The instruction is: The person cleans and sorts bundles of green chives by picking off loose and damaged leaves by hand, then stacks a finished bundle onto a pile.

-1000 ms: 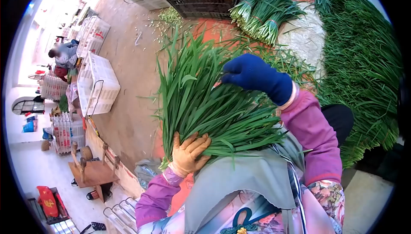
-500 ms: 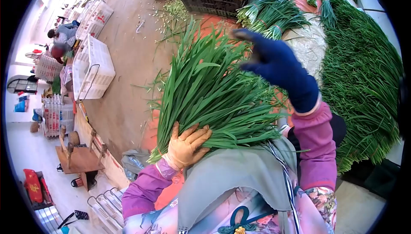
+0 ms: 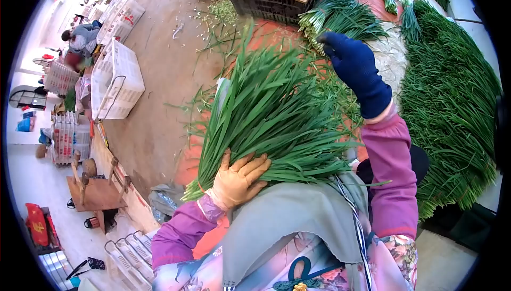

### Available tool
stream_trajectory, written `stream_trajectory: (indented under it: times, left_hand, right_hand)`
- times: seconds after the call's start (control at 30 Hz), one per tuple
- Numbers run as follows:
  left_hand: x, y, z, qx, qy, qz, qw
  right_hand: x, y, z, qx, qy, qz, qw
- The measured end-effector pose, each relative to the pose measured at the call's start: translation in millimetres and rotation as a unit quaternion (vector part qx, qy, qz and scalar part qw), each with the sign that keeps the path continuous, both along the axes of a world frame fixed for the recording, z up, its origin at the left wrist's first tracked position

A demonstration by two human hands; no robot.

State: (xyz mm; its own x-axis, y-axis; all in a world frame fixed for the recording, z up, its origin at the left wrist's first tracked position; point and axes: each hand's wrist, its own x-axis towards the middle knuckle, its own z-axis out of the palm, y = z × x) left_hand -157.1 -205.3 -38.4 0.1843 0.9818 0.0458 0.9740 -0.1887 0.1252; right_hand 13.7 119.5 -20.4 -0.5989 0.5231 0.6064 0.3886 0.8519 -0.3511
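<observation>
A large bundle of garlic chives (image 3: 271, 110) lies across my lap, its leaves fanned up and to the right. A thin red band (image 3: 200, 186) circles the pale stems at its lower left. My left hand (image 3: 239, 182), in a tan glove, lies flat on the leaves just above the stems, fingers stretched and slightly apart. Raised beyond the bundle's right side is my right hand (image 3: 354, 67) in a dark blue knit glove. Its fingers are bent, with a gap to the thumb and nothing visible between them. A grey apron (image 3: 282, 227) covers my lap beneath the leaves.
A long heap of chives (image 3: 447, 115) spreads along the right. Tied bunches (image 3: 340, 14) lie beside a dark crate (image 3: 263, 6) topped with a board. Leaf scraps litter the floor. To the left are a white basket (image 3: 118, 81), a small wooden stool (image 3: 98, 192) and another person (image 3: 82, 41).
My right hand has moved up and slightly right, away from the leaves, and its fingers are more bent. The left hand stays on the bundle. A pale edge now shows behind the leaves' left side.
</observation>
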Motion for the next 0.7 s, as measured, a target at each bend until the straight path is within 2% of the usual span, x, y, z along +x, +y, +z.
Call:
stream_trajectory:
  times: [0.03, 0.1, 0.17, 0.23, 0.33, 0.4, 0.43, 0.47, 0.5, 0.53, 0.57, 0.6, 0.67, 0.7]
  left_hand:
    - [1.4, 0.0, 0.9, -0.005, -0.004, 0.000, 1.000]
    - [0.5, 1.7, 1.1, 0.000, -0.003, -0.005, 1.000]
    - [-1.6, 3.5, 1.5, -0.005, -0.008, -0.009, 1.000]
    - [-3.0, 4.2, 1.4, 0.004, -0.006, -0.011, 1.000]
    - [-5.8, 6.9, 5.5, 0.005, -0.042, -0.014, 0.999]
    - [-10.6, 2.3, 21.0, 0.054, -0.053, -0.044, 0.996]
    - [-14.3, -5.7, 30.0, 0.096, -0.067, -0.053, 0.992]
    - [-17.4, -19.7, 33.8, 0.138, -0.071, -0.014, 0.988]
    - [-24.5, -25.4, 32.9, 0.170, -0.169, 0.012, 0.971]
    - [-25.0, -30.4, 39.9, 0.117, -0.170, 0.098, 0.974]
    - [-24.5, -34.0, 46.6, 0.064, -0.167, 0.183, 0.967]
    - [-27.3, -36.3, 39.0, 0.065, -0.164, 0.184, 0.967]
    - [-36.6, -41.4, 4.8, -0.022, -0.156, 0.217, 0.963]
    - [-39.5, -37.7, -7.7, 0.007, -0.127, 0.201, 0.971]
  right_hand:
    - [-2.1, -10.0, 10.0, -0.005, -0.004, 0.000, 1.000]
    - [-14.0, -47.1, 45.1, 0.073, 0.019, 0.081, 0.994]
    - [-16.2, -82.2, 49.2, 0.034, -0.044, 0.195, 0.979]
    - [-19.9, -104.2, 19.3, 0.034, -0.064, 0.222, 0.972]
    - [-11.8, -117.2, -37.4, 0.058, -0.144, 0.206, 0.966]
    - [-2.3, -113.2, -65.3, -0.125, -0.225, 0.168, 0.952]
    - [2.5, -111.8, -77.0, -0.129, -0.225, 0.169, 0.951]
    - [7.6, -112.0, -87.1, -0.142, -0.168, 0.172, 0.960]
    - [10.2, -112.7, -92.4, -0.152, -0.110, 0.174, 0.967]
    - [8.6, -116.0, -92.1, -0.239, -0.115, 0.157, 0.951]
    - [8.7, -115.2, -93.2, -0.239, -0.113, 0.158, 0.951]
    - [9.2, -114.0, -94.7, -0.238, -0.131, 0.145, 0.951]
    - [11.1, -109.1, -89.9, -0.237, -0.158, 0.132, 0.949]
    - [12.7, -104.7, -85.1, -0.238, -0.155, 0.132, 0.950]
